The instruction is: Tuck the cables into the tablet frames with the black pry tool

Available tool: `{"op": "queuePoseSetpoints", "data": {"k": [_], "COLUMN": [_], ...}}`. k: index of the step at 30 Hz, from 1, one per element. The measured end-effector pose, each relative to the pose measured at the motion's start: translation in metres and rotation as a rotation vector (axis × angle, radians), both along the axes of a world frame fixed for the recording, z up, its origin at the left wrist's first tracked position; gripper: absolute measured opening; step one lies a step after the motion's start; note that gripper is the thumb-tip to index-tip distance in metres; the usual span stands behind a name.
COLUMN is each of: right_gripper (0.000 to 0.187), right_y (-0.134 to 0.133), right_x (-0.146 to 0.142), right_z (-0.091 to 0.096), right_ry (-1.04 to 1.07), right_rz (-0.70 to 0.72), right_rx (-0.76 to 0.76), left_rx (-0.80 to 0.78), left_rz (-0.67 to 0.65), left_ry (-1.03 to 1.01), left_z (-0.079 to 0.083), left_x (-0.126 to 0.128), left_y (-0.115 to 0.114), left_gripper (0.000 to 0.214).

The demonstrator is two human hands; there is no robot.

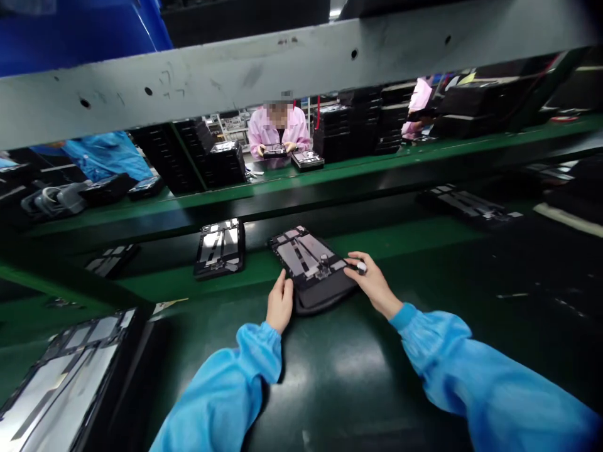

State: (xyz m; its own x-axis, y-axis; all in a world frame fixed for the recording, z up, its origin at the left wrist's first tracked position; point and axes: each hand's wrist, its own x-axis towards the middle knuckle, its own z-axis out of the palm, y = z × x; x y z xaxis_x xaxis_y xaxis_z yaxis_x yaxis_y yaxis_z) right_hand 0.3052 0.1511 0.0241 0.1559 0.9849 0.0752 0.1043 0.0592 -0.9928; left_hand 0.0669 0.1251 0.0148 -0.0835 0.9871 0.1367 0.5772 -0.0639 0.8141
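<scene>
An opened tablet (308,254) with its inner parts showing lies tilted on a black foam tray (325,295) on the green bench. My left hand (281,301) rests against the tray's left edge, its fingers stretched forward; the underside of the fingers is hidden. At the tablet's right corner, my right hand (374,282) is closed, with thumb and fingers around a small dark tool with a white round end (361,268). The exact kind of this tool is too small to tell.
Another opened tablet (220,248) lies on its tray behind and left. A larger-looking one (61,376) fills the near left corner. Further right sits one more tablet (471,204). A green shelf (235,198) and a grey beam (264,72) cross ahead; a person in pink (301,129) works beyond.
</scene>
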Motion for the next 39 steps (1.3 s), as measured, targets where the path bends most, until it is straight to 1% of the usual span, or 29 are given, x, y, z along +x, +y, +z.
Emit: {"op": "queuePoseSetpoints", "data": {"k": [2,3,4,6,8,9,10,11,12,15,17,20,23,24,25,26,28,30,31,32,33,34,36,38,39], "right_gripper": [0.045,0.045,0.043,0.047,0.067,0.074,0.076,0.071,0.061,0.030,0.020,0.016,0.024,0.026,0.028,0.029,0.028,0.027,0.026,0.025,0.023,0.023,0.023,0.026,0.027], "right_y": [-0.044,-0.067,-0.088,-0.126,-0.156,-0.168,-0.178,-0.185,-0.191,-0.199,-0.199,-0.200,-0.213,-0.220,-0.228,-0.236,-0.251,-0.259,-0.261,-0.261,-0.259,-0.256,-0.243,-0.226,-0.217], "right_x": [0.009,0.012,0.016,0.021,0.024,0.026,0.027,0.028,0.028,0.028,0.027,0.026,0.022,0.019,0.014,0.009,-0.002,-0.011,-0.013,-0.015,-0.016,-0.016,-0.019,-0.026,-0.031], "right_z": [0.002,0.005,0.008,0.014,0.018,0.018,0.017,0.014,0.011,0.001,-0.002,0.002,0.012,0.014,0.016,0.017,0.018,0.017,0.017,0.017,0.018,0.020,0.024,0.030,0.033], "right_ry": [-0.010,-0.029,-0.111,-0.340,-0.548,-0.615,-0.659,-0.681,-0.685,-0.643,-0.623,-0.645,-0.689,-0.694,-0.692,-0.684,-0.685,-0.699,-0.697,-0.680,-0.647,-0.602,-0.515,-0.484,-0.495], "right_rz": [0.082,0.139,0.231,0.358,0.468,0.497,0.507,0.497,0.467,0.346,0.282,0.220,0.170,0.184,0.231,0.318,0.567,0.791,0.859,0.888,0.879,0.836,0.671,0.508,0.467], "right_rx": [-0.042,-0.062,-0.073,-0.089,-0.085,-0.067,-0.042,-0.009,0.032,0.171,0.230,0.245,0.298,0.339,0.383,0.422,0.443,0.413,0.400,0.397,0.404,0.411,0.404,0.361,0.334], "left_rx": [-0.075,-0.114,-0.151,-0.214,-0.262,-0.277,-0.285,-0.284,-0.269,-0.163,-0.083,0.006,0.085,0.110,0.131,0.147,0.169,0.194,0.205,0.209,0.204,0.187,0.112,-0.002,-0.064], "left_rz": [-0.061,-0.100,-0.144,-0.234,-0.316,-0.348,-0.379,-0.401,-0.413,-0.407,-0.398,-0.376,-0.338,-0.331,-0.331,-0.339,-0.371,-0.406,-0.421,-0.430,-0.430,-0.421,-0.381,-0.334,-0.319], "left_ry": [-0.059,-0.078,-0.083,-0.038,0.057,0.107,0.149,0.184,0.213,0.257,0.266,0.309,0.360,0.360,0.351,0.336,0.308,0.294,0.284,0.267,0.241,0.206,0.116,0.000,-0.065], "left_z": [0.000,0.002,0.005,0.014,0.022,0.026,0.028,0.029,0.029,0.026,0.023,0.023,0.030,0.033,0.037,0.040,0.045,0.047,0.046,0.045,0.044,0.042,0.040,0.038,0.037], "left_x": [-0.008,-0.013,-0.018,-0.029,-0.038,-0.041,-0.044,-0.045,-0.045,-0.043,-0.040,-0.040,-0.042,-0.042,-0.041,-0.039,-0.033,-0.026,-0.023,-0.021,-0.019,-0.018,-0.016,-0.015,-0.014], "left_y": [-0.045,-0.067,-0.088,-0.123,-0.148,-0.158,-0.166,-0.173,-0.178,-0.189,-0.193,-0.197,-0.200,-0.200,-0.200,-0.199,-0.195,-0.190,-0.187,-0.185,-0.184,-0.183,-0.183,-0.183,-0.184], "left_gripper": [0.056,0.059,0.064,0.079,0.098,0.105,0.110,0.111,0.109,0.090,0.079,0.067,0.054,0.049,0.044,0.039,0.031,0.022,0.018,0.016,0.015,0.015,0.015,0.015,0.015]}}
